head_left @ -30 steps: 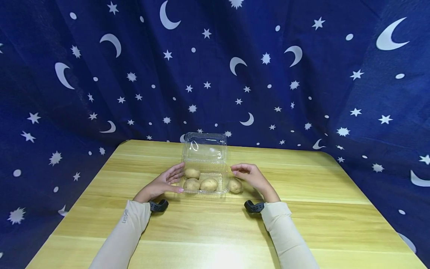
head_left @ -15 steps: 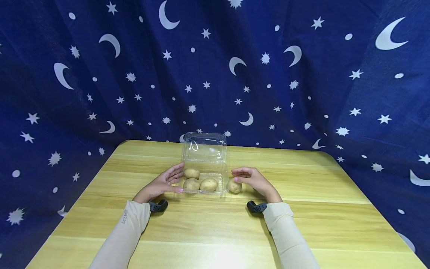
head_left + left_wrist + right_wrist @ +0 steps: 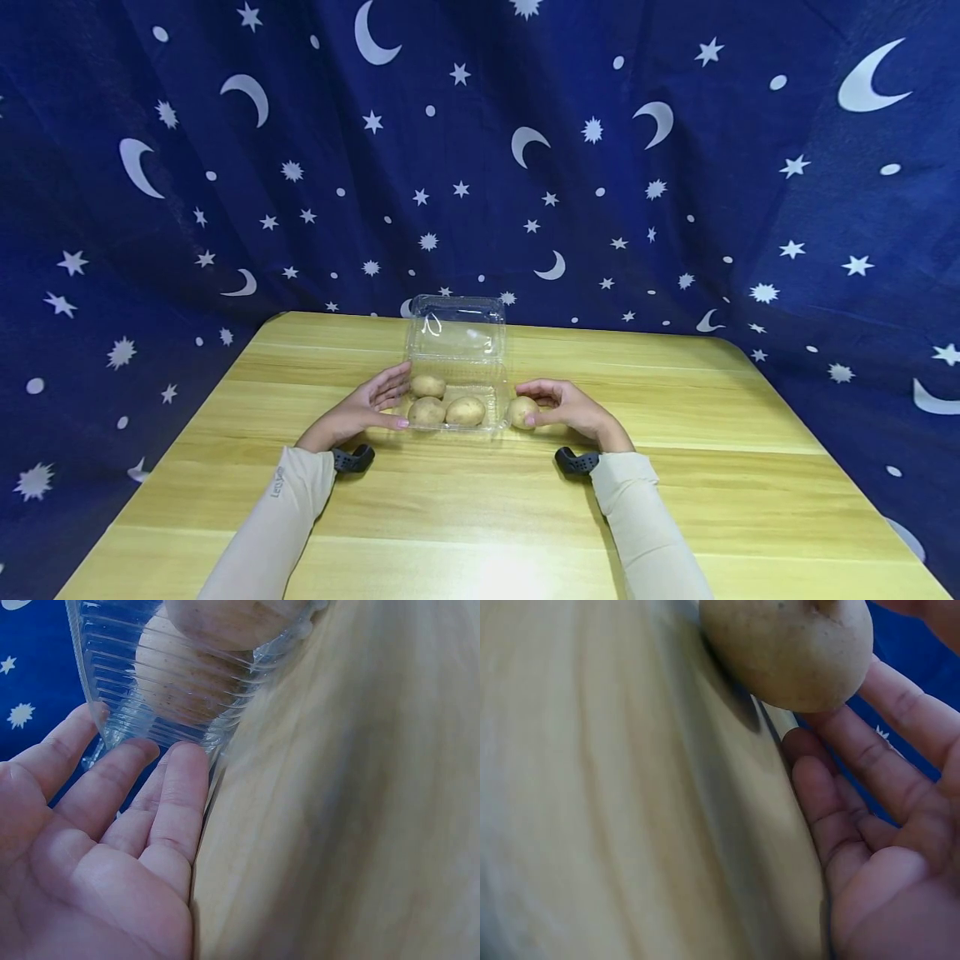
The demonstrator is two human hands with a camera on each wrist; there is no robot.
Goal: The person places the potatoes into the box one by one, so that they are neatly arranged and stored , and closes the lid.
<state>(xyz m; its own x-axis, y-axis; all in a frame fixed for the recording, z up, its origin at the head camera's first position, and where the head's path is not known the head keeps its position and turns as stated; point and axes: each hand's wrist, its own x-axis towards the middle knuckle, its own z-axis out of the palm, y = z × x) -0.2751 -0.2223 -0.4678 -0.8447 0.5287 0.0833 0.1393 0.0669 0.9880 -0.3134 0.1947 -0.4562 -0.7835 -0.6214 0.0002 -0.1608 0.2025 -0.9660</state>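
A clear plastic clamshell box stands on the table with its lid raised at the back. Three potatoes lie inside: one potato at the back left, another potato in front of it, and a third potato to the right. My left hand rests its nearly straight fingertips against the box's ribbed left wall, thumb at the front corner. Just outside the box's right side, my right hand holds a potato between thumb and fingers. Its ring and little fingers are bent near the tabletop in the right wrist view.
The light wooden table extends on all sides of the box. Behind it hangs a dark blue curtain with white moons and stars. Each wrist wears a black band, the left band and the right band.
My right hand has lowered over the potato beside the box, and its thumb has come down onto the potato's front. The left hand and the box have stayed put.
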